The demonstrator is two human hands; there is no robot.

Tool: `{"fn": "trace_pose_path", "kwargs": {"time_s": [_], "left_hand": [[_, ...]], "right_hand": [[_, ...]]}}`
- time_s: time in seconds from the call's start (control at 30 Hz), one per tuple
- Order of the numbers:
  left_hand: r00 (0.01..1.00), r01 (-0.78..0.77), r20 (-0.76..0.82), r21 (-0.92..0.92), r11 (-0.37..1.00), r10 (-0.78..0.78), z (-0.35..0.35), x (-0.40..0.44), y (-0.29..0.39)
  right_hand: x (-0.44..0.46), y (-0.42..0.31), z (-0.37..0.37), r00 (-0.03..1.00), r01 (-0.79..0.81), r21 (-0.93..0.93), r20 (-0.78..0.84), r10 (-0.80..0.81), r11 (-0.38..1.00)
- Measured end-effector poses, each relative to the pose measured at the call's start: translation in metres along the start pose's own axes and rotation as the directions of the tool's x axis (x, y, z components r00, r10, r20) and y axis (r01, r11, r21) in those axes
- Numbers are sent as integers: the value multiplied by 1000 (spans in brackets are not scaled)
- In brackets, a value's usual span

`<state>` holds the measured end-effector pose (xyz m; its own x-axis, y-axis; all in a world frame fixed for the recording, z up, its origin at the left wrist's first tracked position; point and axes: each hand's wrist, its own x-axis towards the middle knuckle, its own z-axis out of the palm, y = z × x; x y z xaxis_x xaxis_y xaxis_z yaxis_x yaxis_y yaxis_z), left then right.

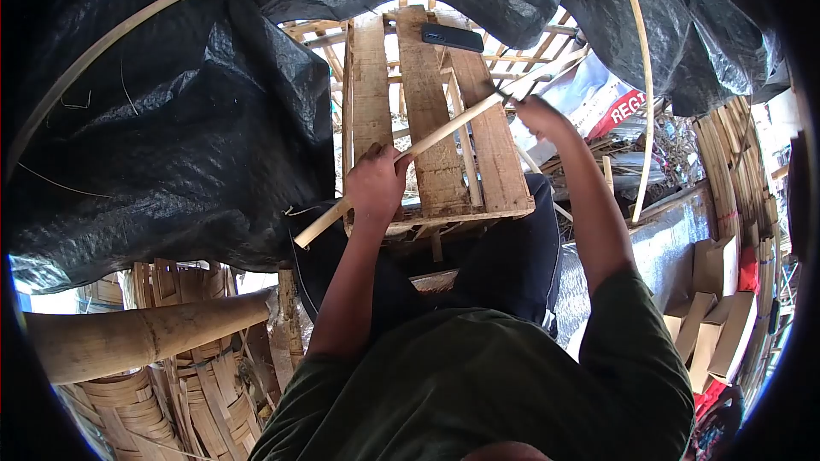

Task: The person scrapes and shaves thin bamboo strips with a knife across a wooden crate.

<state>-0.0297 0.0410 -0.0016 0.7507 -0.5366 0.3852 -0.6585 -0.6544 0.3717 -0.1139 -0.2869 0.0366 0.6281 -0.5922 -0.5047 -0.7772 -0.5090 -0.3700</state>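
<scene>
A long pale bamboo strip (457, 124) runs slantwise over a slatted wooden bench (436, 162), from the near left up to the far right. My left hand (376, 181) is closed around the strip near its lower end, above the left slats. Farther along, my right hand (541, 117) is closed on a knife (504, 96), whose dark blade lies at the strip. The blade is smeared by motion, and the fingers hide its handle.
A dark phone (453, 37) lies on the bench's far end. Black plastic sheeting (171, 137) hangs at left and overhead. A thick bamboo pole (154, 333) is at lower left. Cardboard boxes (717, 324) and upright bamboo strips (726, 171) stand at right, near a printed banner (589, 94).
</scene>
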Motion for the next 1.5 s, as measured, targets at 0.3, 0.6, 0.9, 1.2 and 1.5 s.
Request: {"fn": "trace_pose_path", "kwargs": {"time_s": [0.3, 0.6, 0.9, 1.2, 1.5], "left_hand": [[1000, -2, -11, 11, 1000, 2, -3, 0, 4], [1000, 3, -10, 1, 1000, -3, -2, 1, 3], [999, -1, -38, -15, 1000, 1, -2, 0, 2], [999, 24, -29, -12, 1000, -24, -3, -3, 5], [998, 64, 13, 31, 997, -65, -5, -1, 6]], "right_hand": [[-7, 0, 19, 998, 39, 99, 36, -43, 994], [-12, -10, 23, 999, 32, 104, -1, -32, 994], [-27, -22, 40, 995, 80, 108, -59, -74, 991], [-28, -13, 25, 995, 32, 125, 89, -44, 992], [-22, -9, 23, 1000, 15, 175, -7, -14, 984]]}}
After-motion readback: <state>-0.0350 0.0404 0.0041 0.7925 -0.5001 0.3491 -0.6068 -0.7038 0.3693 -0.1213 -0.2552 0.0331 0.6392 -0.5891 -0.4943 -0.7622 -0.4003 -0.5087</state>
